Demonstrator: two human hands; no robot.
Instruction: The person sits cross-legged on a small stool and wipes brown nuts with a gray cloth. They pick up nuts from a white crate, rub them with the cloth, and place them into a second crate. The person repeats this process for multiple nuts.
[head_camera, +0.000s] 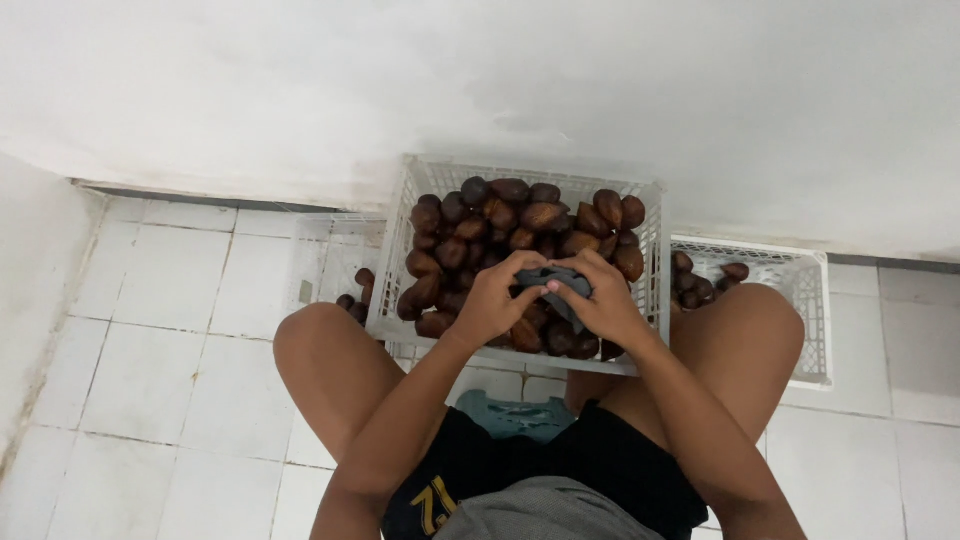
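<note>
While both hands — left hand (492, 297), right hand (600, 297) — clasp a dark cloth (553, 280), brown fruit (520, 225) fills the white crate (400, 215).

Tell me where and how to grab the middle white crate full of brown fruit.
Grip the crate by its two short side rims, one hand each, coming from left and right. The fruit heaps above the rim, so a grip from above finds no room, and both hands and a dark cloth sit over the near edge.
</note>
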